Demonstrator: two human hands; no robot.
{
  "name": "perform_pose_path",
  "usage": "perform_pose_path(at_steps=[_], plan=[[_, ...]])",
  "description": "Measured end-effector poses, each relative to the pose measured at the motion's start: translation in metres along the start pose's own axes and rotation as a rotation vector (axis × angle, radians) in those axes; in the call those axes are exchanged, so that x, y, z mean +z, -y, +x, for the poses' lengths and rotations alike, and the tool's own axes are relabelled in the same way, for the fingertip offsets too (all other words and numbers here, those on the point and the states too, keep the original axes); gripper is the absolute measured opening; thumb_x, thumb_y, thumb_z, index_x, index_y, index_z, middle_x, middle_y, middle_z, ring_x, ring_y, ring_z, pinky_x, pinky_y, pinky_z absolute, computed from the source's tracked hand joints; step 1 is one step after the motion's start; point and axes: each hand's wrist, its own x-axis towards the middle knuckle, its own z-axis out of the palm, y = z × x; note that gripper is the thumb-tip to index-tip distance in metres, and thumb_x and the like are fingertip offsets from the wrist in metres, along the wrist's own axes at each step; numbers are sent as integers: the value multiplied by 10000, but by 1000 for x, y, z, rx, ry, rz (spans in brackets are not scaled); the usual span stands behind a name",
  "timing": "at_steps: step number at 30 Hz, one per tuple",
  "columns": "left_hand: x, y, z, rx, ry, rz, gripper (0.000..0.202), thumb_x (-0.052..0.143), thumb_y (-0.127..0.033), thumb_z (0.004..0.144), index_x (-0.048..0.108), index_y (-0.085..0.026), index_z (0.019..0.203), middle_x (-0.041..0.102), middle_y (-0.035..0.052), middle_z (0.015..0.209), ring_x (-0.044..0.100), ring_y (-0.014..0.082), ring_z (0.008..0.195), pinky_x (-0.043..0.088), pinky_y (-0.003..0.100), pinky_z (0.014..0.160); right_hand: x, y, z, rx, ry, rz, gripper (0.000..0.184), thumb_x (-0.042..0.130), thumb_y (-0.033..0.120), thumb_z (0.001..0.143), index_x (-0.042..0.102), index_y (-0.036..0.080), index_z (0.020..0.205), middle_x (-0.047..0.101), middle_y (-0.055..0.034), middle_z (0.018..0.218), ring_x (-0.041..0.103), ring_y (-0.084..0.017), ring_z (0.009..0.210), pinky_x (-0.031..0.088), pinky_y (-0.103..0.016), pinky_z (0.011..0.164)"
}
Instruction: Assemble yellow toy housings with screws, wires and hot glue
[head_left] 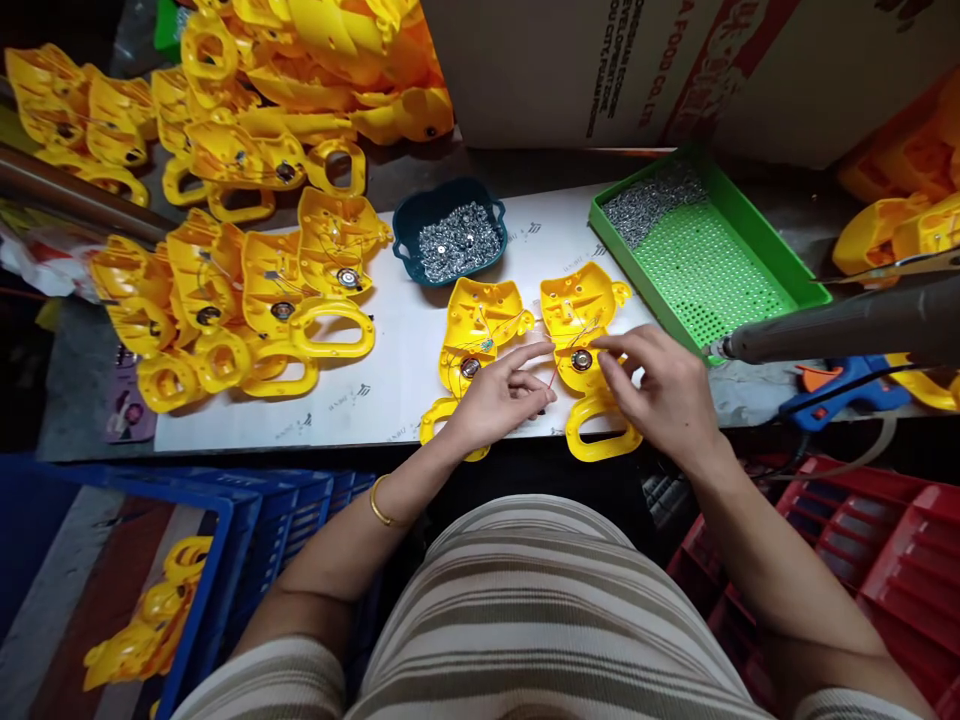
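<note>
Two yellow plastic shell halves lie side by side on the white work surface [390, 360], each with a handle loop toward me. The left shell half [480, 320] carries a small round speaker and thin red wires. The right shell half [581, 305] also has a round speaker [581, 359] in it. My left hand [499, 395] rests over the lower part of the left half, fingers curled, index stretched toward the right half. My right hand [664, 390] sits on the right half, its fingertips pinched beside the speaker. What the fingers hold is too small to make out.
A dark blue bowl of screws [456, 240] and a green tray of screws [697, 250] stand behind the shells. Piles of yellow shells [247, 290] fill the left. A blue glue gun [840, 385] and a grey tool [847, 325] lie right. Blue crate [247, 520] and red crate [885, 560] flank me.
</note>
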Motion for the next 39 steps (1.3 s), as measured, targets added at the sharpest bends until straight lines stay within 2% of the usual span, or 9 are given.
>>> perform_pose_path(at_steps=[6, 14, 17, 21, 24, 30, 33, 37, 39], plan=[[8, -13, 4, -144, -39, -462, 767, 861, -341, 631, 559, -140, 1306, 744, 53, 818, 590, 65, 535, 385, 134, 446, 19, 19, -36, 227, 18, 519, 215, 643, 400, 845, 604, 197, 903, 717, -27, 842, 682, -121, 608, 530, -212, 499], [27, -12, 5, -23, -92, -438, 726, 829, -361, 685, 561, -165, 1330, 754, 71, 925, 596, 72, 597, 461, 162, 539, 41, 21, -27, 423, -73, 953, 308, 781, 407, 698, 570, 201, 788, 666, 11, 760, 692, -122, 669, 583, -217, 586], [26, -13, 1, 67, -165, -354, 586, 808, -383, 699, 636, -164, 1215, 724, 81, 1042, 634, 90, 664, 505, 180, 561, 36, 16, -24, 442, -129, 958, 313, 793, 389, 672, 592, 208, 831, 651, 8, 809, 667, -115, 701, 586, -235, 632], [27, -10, -7, -7, -106, -255, 406, 771, -461, 724, 719, -100, 904, 667, 25, 674, 579, 78, 543, 472, 164, 477, 35, 12, -28, 364, -161, 816, 369, 744, 330, 736, 580, 234, 1053, 660, 2, 862, 644, -116, 733, 556, -233, 637], [32, -4, -9, -85, 5, -295, 448, 769, -494, 717, 736, -104, 936, 654, 21, 654, 571, 81, 539, 465, 161, 455, 41, 11, -32, 249, -182, 661, 416, 674, 297, 812, 528, 250, 1199, 663, -11, 926, 645, -124, 790, 543, -240, 658], [32, 1, -7, -104, -4, -320, 456, 748, -511, 726, 736, -102, 926, 629, 5, 589, 525, 69, 469, 420, 148, 395, 41, 9, -36, 89, -100, 539, 319, 605, 250, 877, 567, 244, 1193, 681, -44, 1051, 670, -137, 868, 567, -264, 731], [28, 5, -7, 44, -90, -84, 372, 644, -473, 840, 736, -126, 941, 667, 15, 639, 566, 91, 494, 469, 180, 443, 37, 9, -37, 93, -39, 542, 305, 607, 262, 878, 599, 222, 1180, 693, -65, 1068, 686, -149, 871, 584, -289, 774], [24, 11, -12, 510, -176, 541, 235, 513, -284, 951, 705, -151, 980, 734, 85, 964, 685, 175, 848, 560, 283, 775, 36, 10, -35, 224, -11, 614, 295, 621, 331, 869, 659, 193, 1127, 712, -85, 1020, 692, -162, 863, 597, -286, 739], [24, 12, -14, 643, -178, 783, 239, 447, -231, 977, 668, -141, 969, 720, 96, 961, 677, 184, 889, 549, 305, 821, 35, 11, -32, 270, 22, 635, 256, 655, 367, 838, 713, 190, 1013, 722, -81, 985, 693, -171, 862, 598, -296, 756]])
